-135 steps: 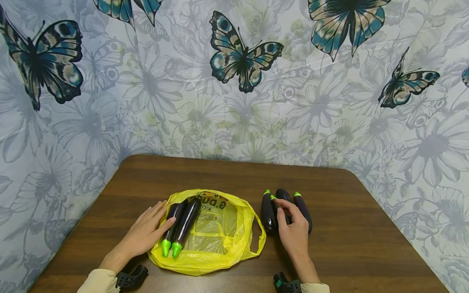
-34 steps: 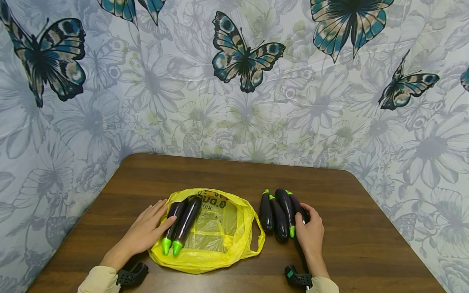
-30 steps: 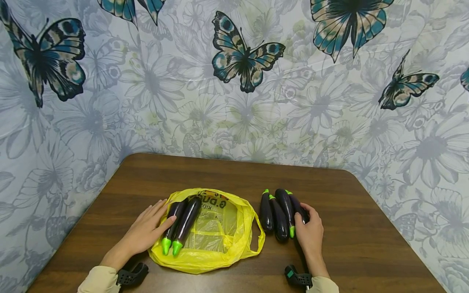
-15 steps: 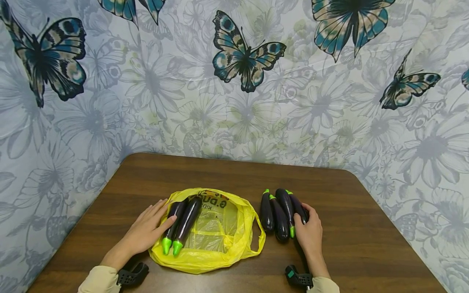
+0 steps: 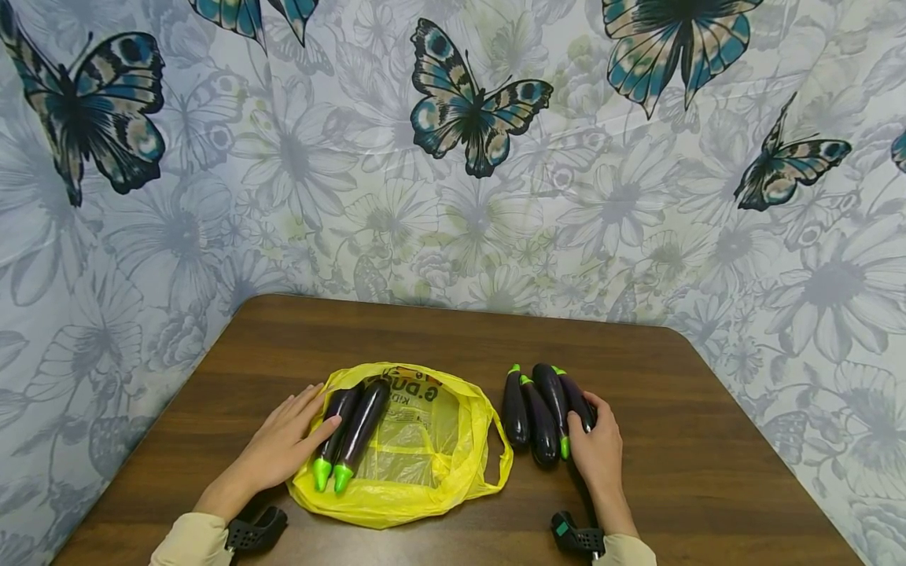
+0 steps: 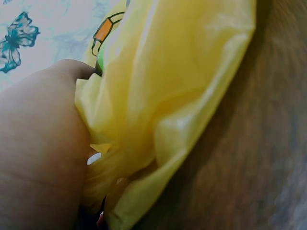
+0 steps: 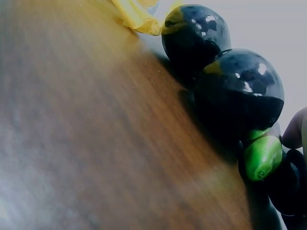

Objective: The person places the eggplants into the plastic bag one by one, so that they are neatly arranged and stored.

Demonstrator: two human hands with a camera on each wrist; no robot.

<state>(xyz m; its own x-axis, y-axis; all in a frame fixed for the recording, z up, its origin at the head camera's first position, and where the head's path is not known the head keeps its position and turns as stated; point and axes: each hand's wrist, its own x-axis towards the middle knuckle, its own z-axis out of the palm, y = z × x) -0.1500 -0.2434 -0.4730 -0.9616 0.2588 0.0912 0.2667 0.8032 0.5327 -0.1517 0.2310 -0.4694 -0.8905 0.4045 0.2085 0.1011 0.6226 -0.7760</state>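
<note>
Left hand [image 5: 283, 448] flat on bag "G.DU" [image 5: 425, 440] | right hand [image 5: 600, 456] gripping aubergine [image 5: 575, 399]

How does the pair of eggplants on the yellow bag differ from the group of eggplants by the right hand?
The pair on the bag has two eggplants; the right group has four. The pair lies on the yellow bag, the group on bare table. The pair's green stems both point near; the group's mostly point away. The left hand touches the pair, the right hand the group. All are dark, glossy, slender.
</note>
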